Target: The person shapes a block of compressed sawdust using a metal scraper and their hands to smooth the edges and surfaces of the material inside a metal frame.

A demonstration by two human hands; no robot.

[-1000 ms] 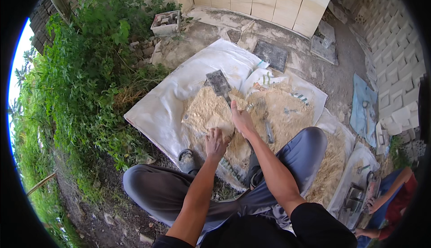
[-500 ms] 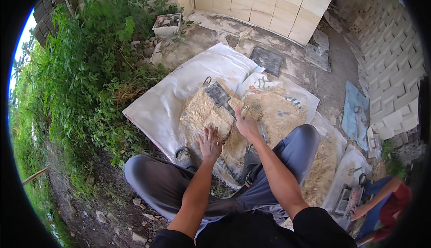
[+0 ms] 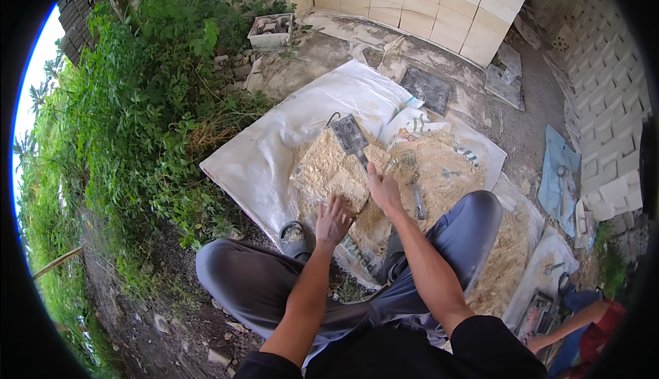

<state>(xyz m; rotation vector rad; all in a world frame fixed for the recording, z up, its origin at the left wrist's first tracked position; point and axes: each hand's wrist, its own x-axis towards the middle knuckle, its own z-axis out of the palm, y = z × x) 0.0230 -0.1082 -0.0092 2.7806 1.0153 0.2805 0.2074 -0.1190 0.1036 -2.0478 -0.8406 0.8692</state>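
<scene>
Gripping a flat-bladed tool, right fingers curl; left fingers spread near pale powder.

Over the white sheet, the right hand hides most of the grip of the trowel; below right of the sheet, a co-worker is cut off by the picture's edge.

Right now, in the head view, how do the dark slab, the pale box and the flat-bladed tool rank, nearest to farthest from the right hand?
1. Flat-bladed tool: gripped in the right hand.
2. Dark slab: ahead, slightly right.
3. Pale box: farther ahead, left.
</scene>
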